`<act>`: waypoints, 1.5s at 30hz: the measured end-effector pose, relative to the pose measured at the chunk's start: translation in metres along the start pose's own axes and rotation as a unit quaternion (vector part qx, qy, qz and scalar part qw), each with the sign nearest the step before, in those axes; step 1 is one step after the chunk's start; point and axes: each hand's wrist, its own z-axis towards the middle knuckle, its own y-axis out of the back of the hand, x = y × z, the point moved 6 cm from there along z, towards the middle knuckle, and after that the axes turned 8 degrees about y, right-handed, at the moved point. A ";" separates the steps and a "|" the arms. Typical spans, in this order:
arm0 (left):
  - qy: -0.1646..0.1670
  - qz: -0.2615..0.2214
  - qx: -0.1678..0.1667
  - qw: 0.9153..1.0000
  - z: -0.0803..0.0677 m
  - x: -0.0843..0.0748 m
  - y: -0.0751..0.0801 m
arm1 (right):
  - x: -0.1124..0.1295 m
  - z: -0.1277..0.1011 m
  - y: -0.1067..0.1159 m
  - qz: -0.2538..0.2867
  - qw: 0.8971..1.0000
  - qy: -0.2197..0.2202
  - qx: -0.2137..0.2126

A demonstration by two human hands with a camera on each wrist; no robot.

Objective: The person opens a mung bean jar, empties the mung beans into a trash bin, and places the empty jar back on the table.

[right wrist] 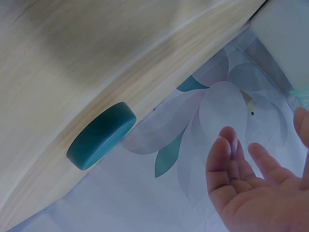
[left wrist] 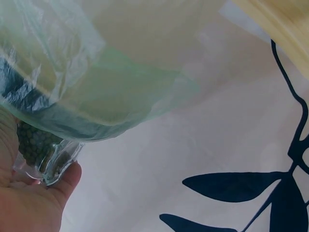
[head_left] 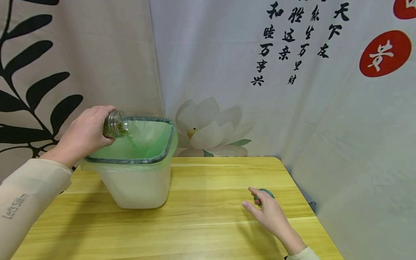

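My left hand (head_left: 85, 133) grips a glass jar (head_left: 112, 124), tipped on its side with its mouth over the rim of a lined trash bin (head_left: 136, 187). Small green beans (left wrist: 35, 145) fill part of the jar, and some lie near its mouth; a faint green streak shows just beyond it. Over the right part of the table, my right hand (head_left: 272, 218) hovers with loosely bent fingers and holds nothing. A green round lid (right wrist: 102, 135) lies on the table close by, partly hidden behind that hand in the head view.
A pale green plastic bag (head_left: 149, 139) lines the bin, held by a dark rim. The bin stands at the left rear of the wooden table (head_left: 208, 209). Behind the table hangs a printed cloth (head_left: 214, 65) with leaves, a lotus and characters.
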 end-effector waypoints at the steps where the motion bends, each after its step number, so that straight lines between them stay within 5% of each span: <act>1: -0.002 0.000 -0.001 1.000 0.000 0.000 0.000 | 0.000 0.000 0.000 0.000 1.000 0.001 0.000; 45: -0.001 0.000 0.005 1.000 -0.001 -0.003 0.003 | -0.003 0.000 0.002 0.009 1.000 -0.011 0.007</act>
